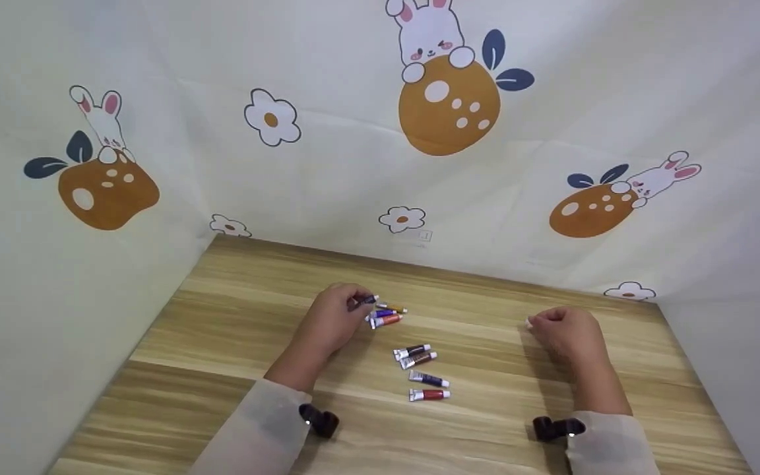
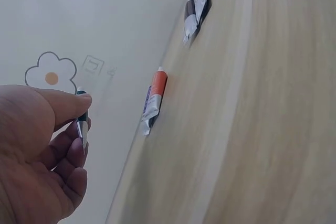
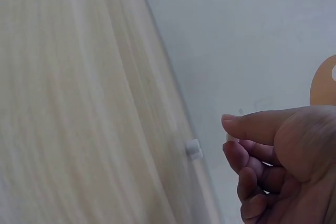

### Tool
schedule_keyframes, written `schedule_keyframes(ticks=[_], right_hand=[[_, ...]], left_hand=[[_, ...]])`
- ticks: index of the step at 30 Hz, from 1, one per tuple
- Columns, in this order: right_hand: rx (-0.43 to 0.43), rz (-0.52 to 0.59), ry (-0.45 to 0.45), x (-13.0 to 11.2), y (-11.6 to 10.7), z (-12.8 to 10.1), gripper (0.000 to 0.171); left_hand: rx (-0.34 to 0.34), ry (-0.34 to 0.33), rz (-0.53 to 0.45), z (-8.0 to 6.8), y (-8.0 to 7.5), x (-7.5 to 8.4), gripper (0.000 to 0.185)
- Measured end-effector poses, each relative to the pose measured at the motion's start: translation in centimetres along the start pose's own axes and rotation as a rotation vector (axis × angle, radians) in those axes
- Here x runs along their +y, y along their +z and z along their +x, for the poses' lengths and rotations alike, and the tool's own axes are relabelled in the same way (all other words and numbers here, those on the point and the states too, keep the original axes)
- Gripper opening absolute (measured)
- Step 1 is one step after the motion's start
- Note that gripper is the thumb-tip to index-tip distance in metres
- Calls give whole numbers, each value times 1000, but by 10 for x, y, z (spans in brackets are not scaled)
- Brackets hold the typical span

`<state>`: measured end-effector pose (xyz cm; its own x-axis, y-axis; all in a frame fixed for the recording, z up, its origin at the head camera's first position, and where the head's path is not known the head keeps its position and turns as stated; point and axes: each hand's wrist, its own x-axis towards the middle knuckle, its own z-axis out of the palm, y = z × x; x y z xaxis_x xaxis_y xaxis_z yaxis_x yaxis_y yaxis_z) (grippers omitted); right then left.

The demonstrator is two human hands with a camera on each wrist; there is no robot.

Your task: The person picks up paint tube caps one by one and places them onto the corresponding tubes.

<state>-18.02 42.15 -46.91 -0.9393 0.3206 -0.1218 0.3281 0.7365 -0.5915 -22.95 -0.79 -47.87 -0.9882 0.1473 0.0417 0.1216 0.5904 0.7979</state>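
My left hand [image 1: 335, 318] pinches a small dark paint tube [image 1: 364, 301] between thumb and fingers, just above the wooden table [image 1: 221, 310]. The left wrist view shows that tube [image 2: 82, 121] under my thumb, its silver body pointing down. Just right of this hand lie an orange tube [image 1: 387, 320], a blue tube [image 1: 382, 313] and a thin orange-tipped one [image 1: 394, 307]. The orange tube [image 2: 155, 98] also shows in the left wrist view. My right hand [image 1: 568, 332] rests on the table with curled fingers. A tiny white cap [image 3: 193, 149] lies just off its fingertips.
Several more tubes lie in the middle of the table: two dark ones side by side [image 1: 414, 355], a navy one [image 1: 429, 379] and a red one [image 1: 429, 394]. A cloth printed with rabbits and flowers [image 1: 446, 99] walls in the table at the back and both sides.
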Motion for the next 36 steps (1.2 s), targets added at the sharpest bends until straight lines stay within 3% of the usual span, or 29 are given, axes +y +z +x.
schedule_keyframes(ticks=[6, 11, 16, 23, 36], right_hand=[[37, 0, -58, -10, -6, -6, 40], [39, 31, -61, -25, -12, -14, 45], [49, 78, -71, -39, -16, -23, 48], [158, 107, -136, -62, -22, -39, 40], [285, 210, -229, -91, -26, -70, 28]], left_hand=[[2, 26, -31, -2, -1, 7, 16], [15, -1, -41, -4, -1, 14, 16], [43, 50, -21, -5, -2, 13, 20], [88, 85, -1, -10, -6, 22, 24], [105, 200, -55, -22, -10, 44, 23]])
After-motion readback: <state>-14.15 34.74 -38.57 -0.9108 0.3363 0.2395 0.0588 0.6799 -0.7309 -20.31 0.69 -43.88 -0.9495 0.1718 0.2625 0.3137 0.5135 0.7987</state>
